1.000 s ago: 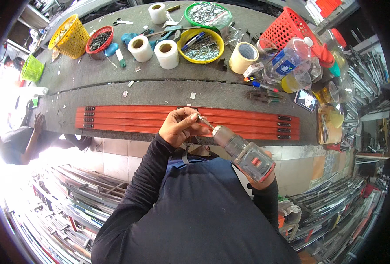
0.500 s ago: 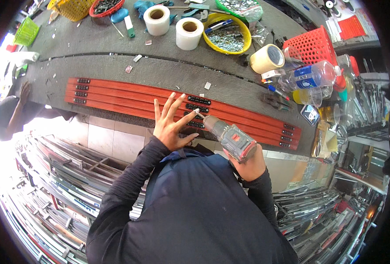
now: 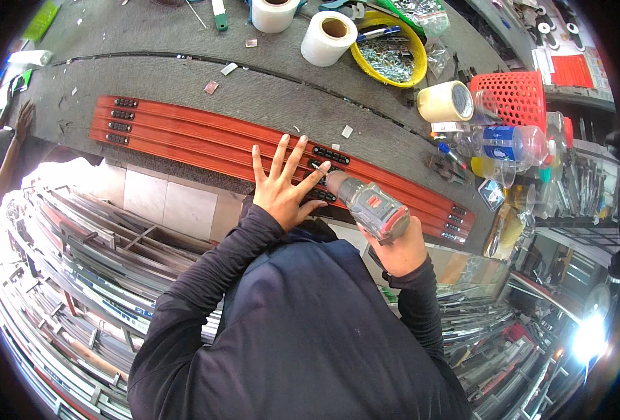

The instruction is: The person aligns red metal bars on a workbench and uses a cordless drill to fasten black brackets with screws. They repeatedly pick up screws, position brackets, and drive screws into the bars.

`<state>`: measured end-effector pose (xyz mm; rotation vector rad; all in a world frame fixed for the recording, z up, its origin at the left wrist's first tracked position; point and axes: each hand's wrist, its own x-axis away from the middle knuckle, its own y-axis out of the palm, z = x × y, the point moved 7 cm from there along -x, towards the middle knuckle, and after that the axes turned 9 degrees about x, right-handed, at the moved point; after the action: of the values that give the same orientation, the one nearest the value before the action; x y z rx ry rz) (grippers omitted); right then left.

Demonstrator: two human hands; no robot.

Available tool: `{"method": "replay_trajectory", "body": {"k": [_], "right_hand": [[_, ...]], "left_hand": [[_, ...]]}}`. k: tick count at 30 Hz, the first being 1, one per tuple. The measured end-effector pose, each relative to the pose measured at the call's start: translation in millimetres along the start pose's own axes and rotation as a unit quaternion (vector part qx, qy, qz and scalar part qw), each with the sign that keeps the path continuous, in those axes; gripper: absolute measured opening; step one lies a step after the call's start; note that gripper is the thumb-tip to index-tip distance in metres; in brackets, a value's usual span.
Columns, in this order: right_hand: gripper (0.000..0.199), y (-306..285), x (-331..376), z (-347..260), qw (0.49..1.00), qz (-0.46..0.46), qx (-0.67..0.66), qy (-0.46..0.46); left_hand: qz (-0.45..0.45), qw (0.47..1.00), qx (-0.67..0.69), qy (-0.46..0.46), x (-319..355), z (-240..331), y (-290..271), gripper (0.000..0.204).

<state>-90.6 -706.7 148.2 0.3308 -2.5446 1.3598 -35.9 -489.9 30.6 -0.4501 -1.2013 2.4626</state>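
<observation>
My left hand (image 3: 282, 183) lies flat with fingers spread on the orange-red metal rails (image 3: 205, 140) that stretch along the grey bench. Its thumb and forefinger sit by a small black fitting (image 3: 322, 166) on the rail. My right hand (image 3: 399, 250) grips the handle of a grey and red cordless drill (image 3: 367, 206), whose nose points at that fitting, just right of my left thumb. More black fittings (image 3: 120, 114) sit at the rails' left end and others (image 3: 457, 218) at the right end.
On the bench behind the rails stand white tape rolls (image 3: 327, 36), a yellow bowl of screws (image 3: 390, 50), a cream tape roll (image 3: 446, 101), a red basket (image 3: 516, 94) and plastic bottles (image 3: 509, 143). Another person's arm (image 3: 5, 157) reaches in at the left. Metal profiles (image 3: 86, 259) are stacked below.
My left hand went from pinching something at the drill tip to lying flat and spread on the rails. The drill has come down onto the rail's black fitting. The view has shifted toward the bench.
</observation>
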Motion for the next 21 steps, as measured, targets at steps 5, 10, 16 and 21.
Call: {"method": "replay_trajectory", "body": {"k": [5,10,16,21], "right_hand": [[0.031,1.3,-5.0,-2.6,1.000,-0.005,0.018,0.009],[0.031,-1.7,-12.5,-6.9,1.000,0.011,-0.002,0.007],[0.033,-11.0,-26.9,-20.4,0.998,-0.034,0.018,0.044],[0.037,-28.4,-47.5,-42.6,0.994,-0.088,0.033,0.051]], "left_hand": [[-0.003,1.000,0.008,-0.002,-0.7,-0.3,0.1,0.090],[-0.005,1.000,0.016,-0.009,-0.4,-0.1,-1.0,0.091],[-0.006,1.000,-0.002,-0.009,-2.2,-3.7,2.5,0.092],[-0.015,1.000,0.006,-0.014,-0.7,-8.1,7.4,0.087]]}}
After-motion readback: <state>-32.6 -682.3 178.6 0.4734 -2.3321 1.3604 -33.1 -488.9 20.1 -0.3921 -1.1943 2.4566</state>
